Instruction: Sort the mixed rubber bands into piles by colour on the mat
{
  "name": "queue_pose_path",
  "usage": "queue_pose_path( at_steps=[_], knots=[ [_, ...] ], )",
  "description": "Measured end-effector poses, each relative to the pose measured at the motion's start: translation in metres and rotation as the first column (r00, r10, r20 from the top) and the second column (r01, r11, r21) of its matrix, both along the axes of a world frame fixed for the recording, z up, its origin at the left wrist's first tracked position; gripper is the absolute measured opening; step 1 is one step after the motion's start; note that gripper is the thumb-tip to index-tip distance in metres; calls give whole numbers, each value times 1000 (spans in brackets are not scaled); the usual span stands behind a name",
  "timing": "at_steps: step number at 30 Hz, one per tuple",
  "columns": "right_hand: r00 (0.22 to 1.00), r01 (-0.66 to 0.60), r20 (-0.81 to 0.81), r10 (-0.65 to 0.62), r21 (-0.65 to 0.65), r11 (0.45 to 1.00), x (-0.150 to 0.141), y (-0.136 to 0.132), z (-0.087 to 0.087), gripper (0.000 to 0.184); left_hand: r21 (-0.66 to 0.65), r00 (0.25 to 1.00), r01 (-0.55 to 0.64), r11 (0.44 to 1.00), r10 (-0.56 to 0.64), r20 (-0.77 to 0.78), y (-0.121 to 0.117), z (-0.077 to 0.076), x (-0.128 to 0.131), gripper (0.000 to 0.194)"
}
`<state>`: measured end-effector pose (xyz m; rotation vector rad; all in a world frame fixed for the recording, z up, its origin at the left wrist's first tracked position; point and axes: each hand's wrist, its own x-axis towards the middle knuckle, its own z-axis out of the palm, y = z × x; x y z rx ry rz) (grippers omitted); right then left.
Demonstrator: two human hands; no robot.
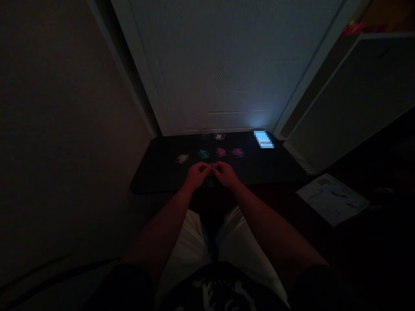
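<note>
My left hand [198, 173] and my right hand [224, 173] meet over the front part of a dark mat-like surface [269, 166], fingertips drawn together in a pinch. Between them shows a small purplish clump of thin strands [211, 166]; what exactly the fingers hold is too dark and small to make out. Just beyond the hands lie small heaps of thin, string-like pieces in a row: a yellowish heap [182, 158], a blue heap [203, 153], a pinkish-red heap [221, 151] and a pink heap [237, 153].
At the back stands a small clear round container [219, 136] with a white square on it. A glowing screen [263, 139] lies at the back right. Behind rises a pale panel [227, 52]; a wall [65, 129] is on the left. A printed sheet [332, 198] lies lower right.
</note>
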<state>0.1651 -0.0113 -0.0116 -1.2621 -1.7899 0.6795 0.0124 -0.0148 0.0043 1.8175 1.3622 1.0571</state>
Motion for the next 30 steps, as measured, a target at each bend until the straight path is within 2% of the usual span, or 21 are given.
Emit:
queue_pose_path(
  at_steps=[4, 9, 13, 17, 23, 30],
  knots=[
    [1000, 7, 14, -7, -6, 1000, -1, -2, 3, 11, 3, 1000, -11, 1000, 11, 25, 1, 0, -1, 21],
    [1000, 28, 3, -28, 10, 1000, -1, -1, 2, 9, 39, 990, -129, 991, 126, 69, 3, -3, -5, 21],
    [998, 22, -51, -23, -23, 999, -2, 1, -1, 7, 19, 999, -6, 1000, 6, 45, 3, -5, -6, 22],
    [993, -32, -114, 27, -47, 998, -4, 1, -2, 10, 7, 998, 8, 1000, -8, 55, 2, -4, -5, 23],
    [993, -27, -115, 23, -37, 999, -4, 2, -1, 11, -30, 998, 36, 999, -34, 53, 1, -1, -5, 24],
    [1000, -12, -22, 12, -1, 1000, -3, 2, -2, 10, 2, 999, 27, 1000, -27, 30, 3, -5, -6, 23]
  ],
)
